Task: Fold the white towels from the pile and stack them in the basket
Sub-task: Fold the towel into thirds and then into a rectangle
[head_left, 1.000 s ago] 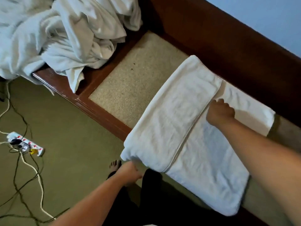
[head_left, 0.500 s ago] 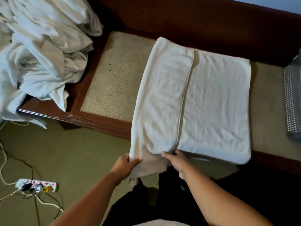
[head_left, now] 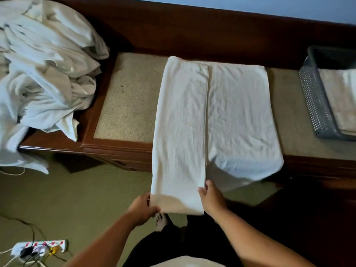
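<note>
Towel (head_left: 238, 116), white and partly folded, is lying across the beige top of the table (head_left: 127, 97). Its left third is lying doubled over the rest, so a hemmed edge is running down the middle. The near end of that doubled strip is hanging past the table's wooden front edge, above the green floor (head_left: 77, 191).

I am holding this hanging end at both near corners. My left hand (head_left: 142, 208) is pinching the left corner, thumb lying on top, the other fingers going under the cloth where I cannot see them. My right hand (head_left: 212, 199) is gripping the right corner, its fingers (head_left: 209, 186) pressing together against the hemmed edge. My bare foot (head_left: 160, 220) is showing just below the cloth, between my hands.

The pile (head_left: 44, 74) of crumpled white towels is sitting on the table's left end and spilling over its edge. The grey perforated basket (head_left: 316, 97) is standing at the right end, well apart from the spread towel, and is holding folded towels (head_left: 339, 99). A power strip (head_left: 38, 247) with cables is lying on the floor at the lower left.
</note>
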A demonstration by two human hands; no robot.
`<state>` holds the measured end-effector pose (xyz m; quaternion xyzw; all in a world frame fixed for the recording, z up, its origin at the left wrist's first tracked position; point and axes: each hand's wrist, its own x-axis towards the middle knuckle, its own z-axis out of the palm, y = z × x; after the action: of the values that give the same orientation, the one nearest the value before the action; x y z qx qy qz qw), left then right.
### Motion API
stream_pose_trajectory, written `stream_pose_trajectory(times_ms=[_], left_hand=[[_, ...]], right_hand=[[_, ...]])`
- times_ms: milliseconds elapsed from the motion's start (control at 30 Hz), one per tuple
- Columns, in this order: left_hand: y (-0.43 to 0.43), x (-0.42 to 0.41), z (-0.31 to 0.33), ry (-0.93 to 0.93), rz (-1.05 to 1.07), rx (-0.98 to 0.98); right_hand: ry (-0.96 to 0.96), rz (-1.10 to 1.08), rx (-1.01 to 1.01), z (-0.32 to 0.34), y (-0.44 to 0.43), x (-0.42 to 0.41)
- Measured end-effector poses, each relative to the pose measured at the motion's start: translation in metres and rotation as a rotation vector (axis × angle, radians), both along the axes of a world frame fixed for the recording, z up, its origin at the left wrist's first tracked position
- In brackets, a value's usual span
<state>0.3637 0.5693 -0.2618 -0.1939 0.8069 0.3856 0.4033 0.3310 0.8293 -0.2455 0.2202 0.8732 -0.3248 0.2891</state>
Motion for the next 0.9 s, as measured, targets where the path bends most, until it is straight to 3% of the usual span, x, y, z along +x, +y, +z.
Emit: stream_pose_trajectory(times_ms=[100, 233, 400, 467, 700, 900], left_hand=[[-0.011, 0.001, -0.003, -0.146, -0.265, -0.221], [-0.018, -0.027, 0.007, -0.014, -0.189, -0.441], [0.012, -0.083, 0.035, 0.446, -0.188, -0.449], [0.025, -0.101, 0.042, 0.559, -0.218, -0.454], [0.062, -0.153, 0.026, 0.638, -0.490, -0.473], [0.080, -0.189, 0.004, 0.619, -0.531, -0.490]], right_hand=[[-0.113, 0.043, 0.080, 0.000, 0.003, -0.002], [0.035, 0.192, 0.176, 0.010, 0.010, -0.019], [0.407, 0.442, 0.198, 0.016, 0.019, -0.061], [0.460, 0.552, 0.183, 0.019, 0.021, -0.085], [0.390, 0.865, 0.148, 0.007, 0.019, -0.167], [0.377, 0.798, 0.256, -0.013, 0.008, -0.212]])
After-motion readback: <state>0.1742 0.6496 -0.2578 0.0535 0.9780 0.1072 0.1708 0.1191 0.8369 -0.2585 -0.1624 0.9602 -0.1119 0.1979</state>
